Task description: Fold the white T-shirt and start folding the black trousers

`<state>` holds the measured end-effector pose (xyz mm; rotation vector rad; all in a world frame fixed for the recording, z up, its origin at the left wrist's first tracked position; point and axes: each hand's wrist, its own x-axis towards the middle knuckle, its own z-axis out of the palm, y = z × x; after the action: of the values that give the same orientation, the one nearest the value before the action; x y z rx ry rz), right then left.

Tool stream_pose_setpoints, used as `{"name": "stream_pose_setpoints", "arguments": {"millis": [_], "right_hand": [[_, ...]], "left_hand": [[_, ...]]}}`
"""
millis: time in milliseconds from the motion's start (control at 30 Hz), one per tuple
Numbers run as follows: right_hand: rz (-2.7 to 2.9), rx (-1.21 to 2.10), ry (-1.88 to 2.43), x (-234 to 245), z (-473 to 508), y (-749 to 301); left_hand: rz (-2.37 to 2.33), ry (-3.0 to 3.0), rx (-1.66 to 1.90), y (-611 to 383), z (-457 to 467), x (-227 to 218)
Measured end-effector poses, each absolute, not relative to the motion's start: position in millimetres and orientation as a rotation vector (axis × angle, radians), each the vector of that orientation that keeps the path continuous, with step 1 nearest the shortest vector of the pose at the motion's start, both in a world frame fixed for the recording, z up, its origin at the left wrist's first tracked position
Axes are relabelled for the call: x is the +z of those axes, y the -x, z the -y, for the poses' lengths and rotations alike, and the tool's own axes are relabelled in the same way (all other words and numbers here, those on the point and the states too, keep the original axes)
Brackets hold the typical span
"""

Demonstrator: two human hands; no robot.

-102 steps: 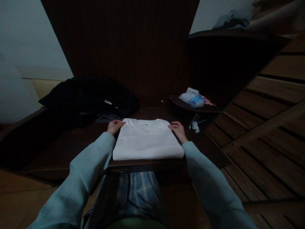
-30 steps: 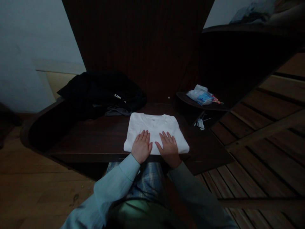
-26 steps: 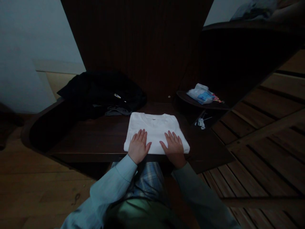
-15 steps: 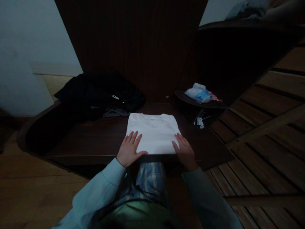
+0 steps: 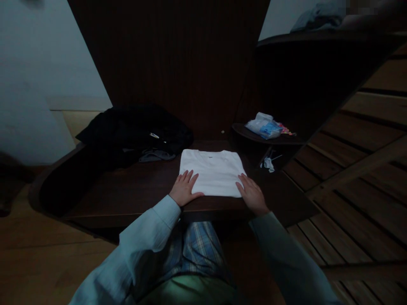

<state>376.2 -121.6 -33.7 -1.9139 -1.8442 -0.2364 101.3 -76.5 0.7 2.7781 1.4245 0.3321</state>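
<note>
A white T-shirt (image 5: pixel 213 171), folded into a neat rectangle with its collar at the far side, lies flat on the dark wooden desk (image 5: pixel 136 190). My left hand (image 5: pixel 186 188) rests on its near left corner, fingers spread and thumb pointing inward along the near edge. On the near right side, my right hand (image 5: pixel 252 192) touches the shirt with its fingertips, fingers stretched out and thumb apart. Neither hand grips the cloth.
Dark clothing (image 5: pixel 136 127) is heaped at the back left, with a grey cloth (image 5: pixel 157 155) beside it. A plastic packet (image 5: pixel 263 126) sits on a small corner shelf (image 5: pixel 246 132) to the right. Wooden slats (image 5: pixel 359 212) run along the right side.
The shirt has slid slightly away from the desk's front edge and to the right, with both hands moving along on it. The view has shifted a little.
</note>
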Motion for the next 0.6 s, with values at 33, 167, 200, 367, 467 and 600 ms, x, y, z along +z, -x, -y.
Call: {"name": "stream_pose_setpoints", "arguments": {"millis": [33, 167, 200, 367, 467, 600], "right_hand": [[1.833, -0.223, 1.951, -31.0, 111.4, -382.4], [1.703, -0.256, 2.179, -11.7, 65.6, -389.5], [1.678, -0.276, 2.209, -6.6, 56.0, -384.3], [1.855, -0.193, 2.036, -1.7, 34.0, -333.9], [1.965, -0.116, 1.989, -9.2, 33.5, -317.6], [1.974, -0.049, 2.048, -14.0, 29.5, -329.6]], "left_hand": [[-1.44, -2.765, 0.341, -110.9, 70.0, 1.1], [-1.539, -2.675, 0.374, -157.9, 41.8, 1.6], [-1.556, -2.651, 0.383, -169.5, 35.4, 1.6], [-1.571, -2.606, 0.486, -204.2, 12.2, -0.7], [-1.501, -2.646, 0.509, -204.4, 4.5, -3.8], [-1.379, -2.69, 0.553, -196.9, -1.1, -6.2]]}}
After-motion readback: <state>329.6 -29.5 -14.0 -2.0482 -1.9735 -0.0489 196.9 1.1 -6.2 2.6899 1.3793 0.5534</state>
